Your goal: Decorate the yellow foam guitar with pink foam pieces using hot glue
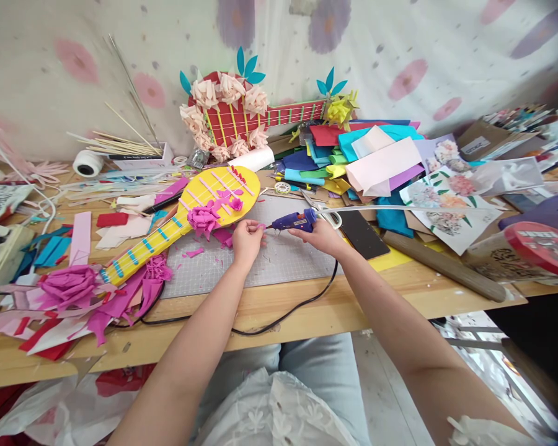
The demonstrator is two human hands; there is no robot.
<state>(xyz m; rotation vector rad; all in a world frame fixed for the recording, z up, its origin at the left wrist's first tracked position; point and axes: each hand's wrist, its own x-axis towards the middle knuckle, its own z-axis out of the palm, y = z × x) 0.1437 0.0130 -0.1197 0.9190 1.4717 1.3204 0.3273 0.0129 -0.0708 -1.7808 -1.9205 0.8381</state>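
Note:
My right hand (323,235) is closed round a blue glue gun (294,222) whose nozzle points left. Its tip meets a small pink paper piece (261,227) pinched in the fingers of my left hand (246,238). Both hands hover over a grey cutting mat (279,260). Just left of my left hand lies a yellow paper guitar (190,217) with pink strips and a pink paper flower (203,218) on its body. The gun's black cord (279,319) runs off the table's front edge.
A red paper guitar (242,114) with cream flowers leans on the back wall. Stacked coloured paper sheets (363,155) lie back right, scissors (325,214) beside the gun, pink scraps and a pink rose (67,285) at front left, wooden sticks (121,145) at back left.

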